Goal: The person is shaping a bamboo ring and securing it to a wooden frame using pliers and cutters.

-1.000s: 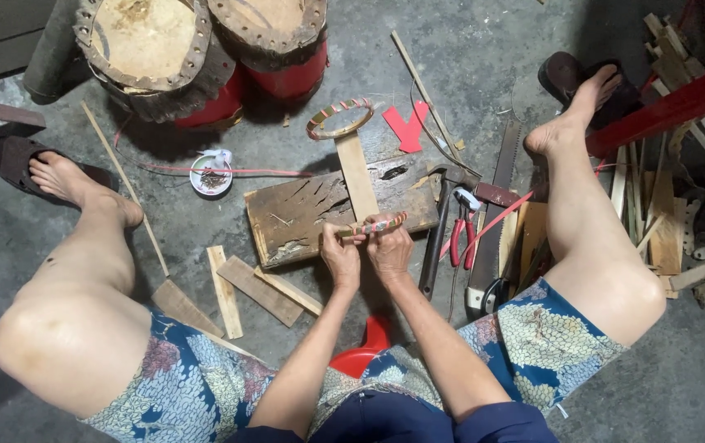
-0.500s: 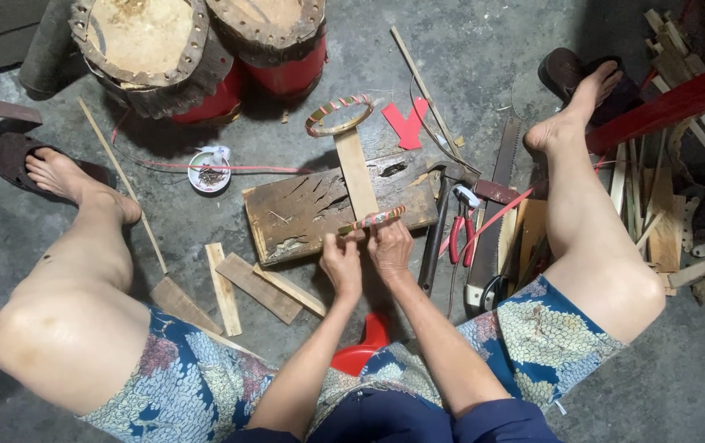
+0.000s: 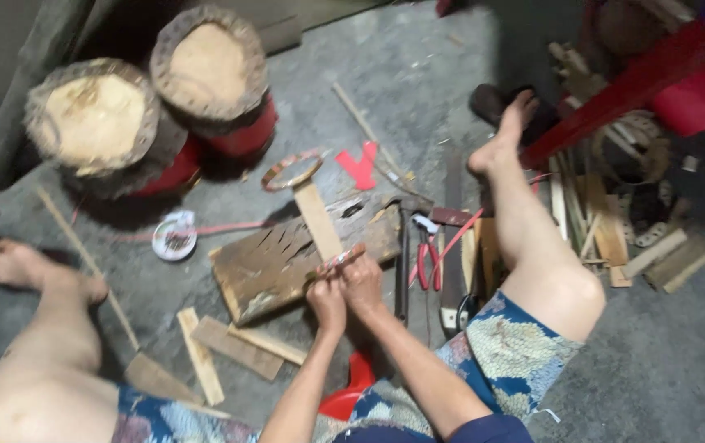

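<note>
I sit on the floor with my legs spread. My left hand [image 3: 325,297] and my right hand [image 3: 362,284] are close together over a scarred wooden block [image 3: 266,264]. Both hands pinch a thin curved strip [image 3: 336,261] at the near end of a flat wooden paddle [image 3: 317,220]. The paddle lies on the block and ends in a ring-shaped frame [image 3: 291,171] at its far end. The view is blurred, so I cannot tell how the strip joins the paddle.
Two log stumps [image 3: 94,123] on red bases stand at the back left. Red-handled pliers [image 3: 428,261] and a dark long tool lie right of the block. Wood slats [image 3: 238,349] lie at the left, a tape roll [image 3: 174,236] beyond. A scrap pile [image 3: 615,230] lies far right.
The view has swung and tilted, so everything shifted in the frame. My hands remain together on the strip at the paddle's near end.
</note>
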